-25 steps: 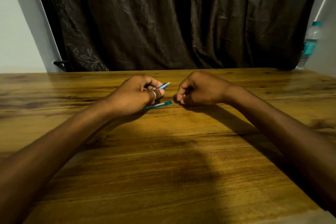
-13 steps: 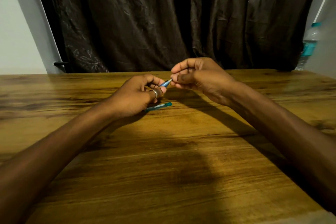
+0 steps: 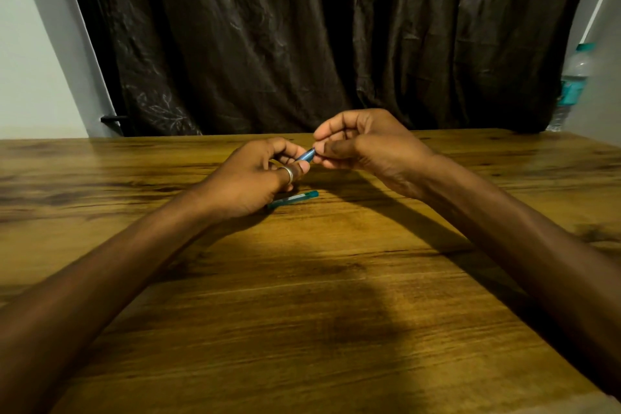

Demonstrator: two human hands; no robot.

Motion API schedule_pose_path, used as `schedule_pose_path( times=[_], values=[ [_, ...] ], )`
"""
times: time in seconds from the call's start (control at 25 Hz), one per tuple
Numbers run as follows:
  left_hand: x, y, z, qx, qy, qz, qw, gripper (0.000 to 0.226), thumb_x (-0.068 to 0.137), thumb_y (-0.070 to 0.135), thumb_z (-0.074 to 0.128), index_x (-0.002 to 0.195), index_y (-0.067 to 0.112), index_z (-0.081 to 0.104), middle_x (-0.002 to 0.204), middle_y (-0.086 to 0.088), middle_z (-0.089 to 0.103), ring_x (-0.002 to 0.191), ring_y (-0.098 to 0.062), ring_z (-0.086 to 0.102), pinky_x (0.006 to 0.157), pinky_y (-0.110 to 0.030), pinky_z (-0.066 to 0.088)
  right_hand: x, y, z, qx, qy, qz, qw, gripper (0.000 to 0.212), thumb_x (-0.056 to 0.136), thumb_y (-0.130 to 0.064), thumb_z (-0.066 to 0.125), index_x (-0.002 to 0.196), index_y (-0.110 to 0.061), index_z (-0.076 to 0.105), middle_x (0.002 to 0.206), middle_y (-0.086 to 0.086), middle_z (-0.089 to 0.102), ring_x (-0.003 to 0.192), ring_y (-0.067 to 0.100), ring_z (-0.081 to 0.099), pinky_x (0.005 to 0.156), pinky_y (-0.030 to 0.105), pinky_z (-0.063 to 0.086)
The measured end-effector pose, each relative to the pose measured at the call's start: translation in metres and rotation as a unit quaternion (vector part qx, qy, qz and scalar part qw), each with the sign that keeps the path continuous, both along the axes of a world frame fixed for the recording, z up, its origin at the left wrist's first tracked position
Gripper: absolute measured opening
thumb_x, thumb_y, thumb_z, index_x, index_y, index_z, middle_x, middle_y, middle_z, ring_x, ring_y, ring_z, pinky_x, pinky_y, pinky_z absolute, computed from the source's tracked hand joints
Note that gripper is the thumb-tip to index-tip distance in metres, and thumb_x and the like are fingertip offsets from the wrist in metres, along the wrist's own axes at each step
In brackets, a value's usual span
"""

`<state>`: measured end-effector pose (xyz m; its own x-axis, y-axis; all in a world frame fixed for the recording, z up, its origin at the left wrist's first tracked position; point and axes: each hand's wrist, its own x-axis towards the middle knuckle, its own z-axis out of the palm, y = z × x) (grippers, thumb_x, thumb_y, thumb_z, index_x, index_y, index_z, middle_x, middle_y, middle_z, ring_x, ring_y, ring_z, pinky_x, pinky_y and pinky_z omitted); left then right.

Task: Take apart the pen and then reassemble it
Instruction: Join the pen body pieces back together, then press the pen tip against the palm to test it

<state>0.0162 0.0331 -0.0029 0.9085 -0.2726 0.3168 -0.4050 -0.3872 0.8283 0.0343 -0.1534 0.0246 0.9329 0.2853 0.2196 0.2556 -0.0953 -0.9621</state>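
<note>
My left hand (image 3: 258, 178), with a ring on one finger, is closed around a blue pen barrel (image 3: 306, 155) whose short end sticks out toward the right. My right hand (image 3: 363, 144) is raised just above the table, and its thumb and fingertips pinch the exposed end of that barrel. What sits between those fingertips is hidden. A teal pen part (image 3: 295, 199) lies flat on the wooden table (image 3: 336, 279), just below and in front of my left hand, touching neither hand.
A dark curtain (image 3: 302, 37) hangs behind the table's far edge. A clear water bottle (image 3: 571, 84) with a teal cap and label stands at the far right by the wall.
My right hand lifted off the table, moved left and up, and closed its fingertips on the end of the barrel held in my left hand. The teal part stayed in place.
</note>
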Motion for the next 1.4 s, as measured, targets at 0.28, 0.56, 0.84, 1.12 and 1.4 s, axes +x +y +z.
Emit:
schedule_pose_path(
  times=[0.28,0.56,0.84,1.12,1.4],
  values=[
    [-0.001,0.003,0.001,0.013,0.002,-0.003,1.0,0.014,0.097,0.016,0.061,0.103,0.028,0.066,0.092,0.002,0.067,0.062,0.006,0.059,0.05,-0.007,0.045,0.001,-0.001,-0.002,-0.021,-0.02,0.002,1.0,0.026,0.087,0.009,0.065,0.113,0.01,0.061,0.083,0.016,0.069,0.076,0.018,0.069,0.067,0.022,0.058],
    [-0.004,0.002,0.004,0.002,-0.003,-0.002,1.0,0.015,0.097,0.012,0.061,0.109,0.019,0.067,0.085,0.006,0.065,0.059,0.009,0.058,0.05,-0.005,0.043,0.008,-0.003,-0.005,-0.005,-0.014,0.016,1.0,0.018,0.085,0.004,0.071,0.102,-0.003,0.068,0.082,0.009,0.074,0.077,0.016,0.072,0.064,0.023,0.057],
    [-0.004,-0.001,0.003,-0.057,0.086,-0.005,0.995,0.018,0.097,0.018,0.059,0.11,0.009,0.069,0.091,-0.004,0.07,0.072,-0.005,0.067,0.058,-0.017,0.057,0.011,-0.006,-0.003,-0.008,-0.008,0.003,1.0,0.02,0.084,-0.001,0.073,0.103,-0.008,0.07,0.075,-0.004,0.074,0.072,0.005,0.071,0.062,0.02,0.056],
    [-0.001,0.001,-0.004,-0.118,0.182,-0.061,0.974,0.025,0.09,0.026,0.065,0.106,0.008,0.071,0.094,-0.01,0.08,0.084,-0.018,0.077,0.076,-0.028,0.062,0.011,-0.007,0.007,0.162,0.044,-0.045,0.985,0.008,0.093,-0.01,0.065,0.101,-0.009,0.067,0.082,0.003,0.073,0.077,0.012,0.071,0.069,0.024,0.056],
    [-0.008,-0.012,-0.012,-0.114,0.198,-0.09,0.969,0.025,0.095,0.028,0.059,0.106,0.009,0.07,0.098,-0.014,0.079,0.093,-0.024,0.077,0.074,-0.028,0.063,-0.002,0.023,-0.01,0.273,0.198,-0.025,0.941,0.047,0.102,-0.05,0.039,0.087,-0.011,0.061,0.066,0.003,0.057,0.067,0.019,0.065,0.074,0.036,0.058]
  ],
)
